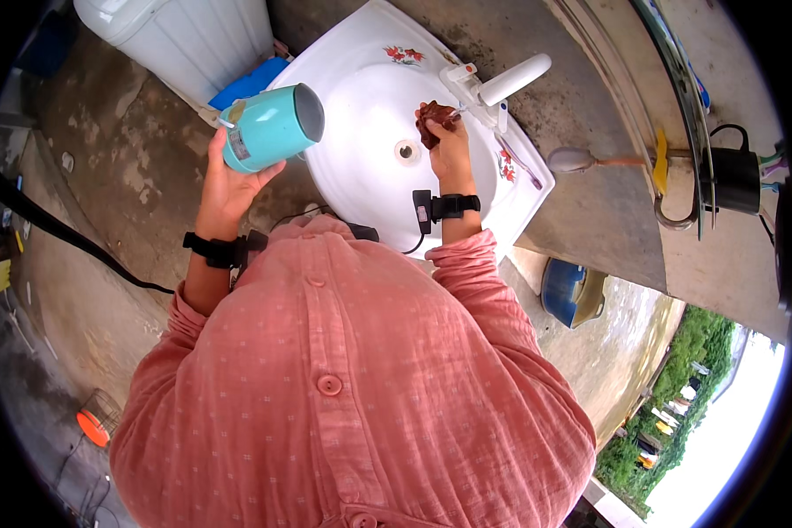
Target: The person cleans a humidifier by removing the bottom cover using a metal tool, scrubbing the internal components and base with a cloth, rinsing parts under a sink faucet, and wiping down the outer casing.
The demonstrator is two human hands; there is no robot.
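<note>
My left hand (228, 191) holds a turquoise cylindrical container (267, 129) tilted on its side, beside the left rim of a white ceramic washbasin (350, 125). The container's dark grey end faces right, and its side bears a label. Inside the basin, my right hand (452, 155) grips a crumpled reddish-brown cloth (435, 122), to the right of the drain (406, 152). The cloth is just below a white tap (515, 79), with what looks like water between them.
A purple toothbrush (520, 162) lies on the basin's right ledge. A large white plastic bin (191, 46) stands at the upper left, with a blue object (247, 82) beside it. A ladle-like utensil (571, 160) hangs by the wall. A blue tub (561, 290) sits on the floor at right.
</note>
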